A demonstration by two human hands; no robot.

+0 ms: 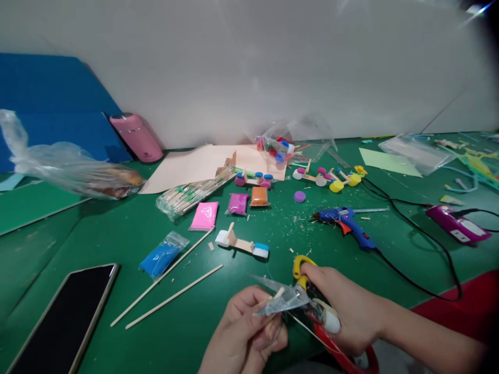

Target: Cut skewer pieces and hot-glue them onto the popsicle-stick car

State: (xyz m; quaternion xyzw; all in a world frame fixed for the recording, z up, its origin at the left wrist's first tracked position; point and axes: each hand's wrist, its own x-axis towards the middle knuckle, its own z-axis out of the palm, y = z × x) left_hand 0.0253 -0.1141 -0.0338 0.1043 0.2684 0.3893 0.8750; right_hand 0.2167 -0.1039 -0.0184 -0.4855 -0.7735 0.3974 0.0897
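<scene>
My right hand (346, 304) grips a pair of scissors (286, 301) with one yellow and one red handle, their blades spread apart. Pinched in my left hand (247, 324) is a small wooden stick (279, 293), whose tip shows between the blades. A white bottle cap (331, 321) with a wooden piece lies against the right palm, partly hidden by the scissors. Just beyond the hands stands a little craft-stick car (244, 245) with white and blue caps as wheels. Two thin bamboo skewers (175, 297) lie to the left.
A blue glue gun (343, 221) rests at the right, its cable trailing to a purple box (458, 224). Clay packets, including a blue one (161, 257), lie mid-table. Finished cars (253, 179) stand behind. A phone (64, 319) is front left; a pink bottle (136, 137) leans behind.
</scene>
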